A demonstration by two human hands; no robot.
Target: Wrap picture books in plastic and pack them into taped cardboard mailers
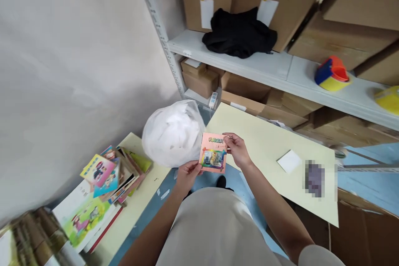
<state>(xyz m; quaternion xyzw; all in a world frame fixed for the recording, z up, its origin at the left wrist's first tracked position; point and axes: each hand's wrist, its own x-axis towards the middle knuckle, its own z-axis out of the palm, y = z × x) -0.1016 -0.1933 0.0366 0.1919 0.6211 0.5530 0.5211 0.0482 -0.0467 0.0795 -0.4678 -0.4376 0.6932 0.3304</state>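
Note:
A thin pink picture book (213, 152) with a framed picture on its cover is held up in front of my body, cover towards me. My left hand (187, 174) grips its lower left corner between thumb and fingers. At the upper right corner, my right hand (237, 148) pinches the book the same way. Just behind the book sits a bulging white plastic bag (171, 135). To the left, a pile of children's books (116, 174) lies on a pale yellow table (146, 187), next to a larger picture book (84, 212).
On the right stands another pale table (264, 141) with a white square pad (289, 161) and a blurred-out item (314, 178). Behind it, shelving (230, 59) holds cardboard boxes (207, 2), black cloth (240, 33) and a tape dispenser (333, 74). Brown bundles (40, 237) stand at lower left.

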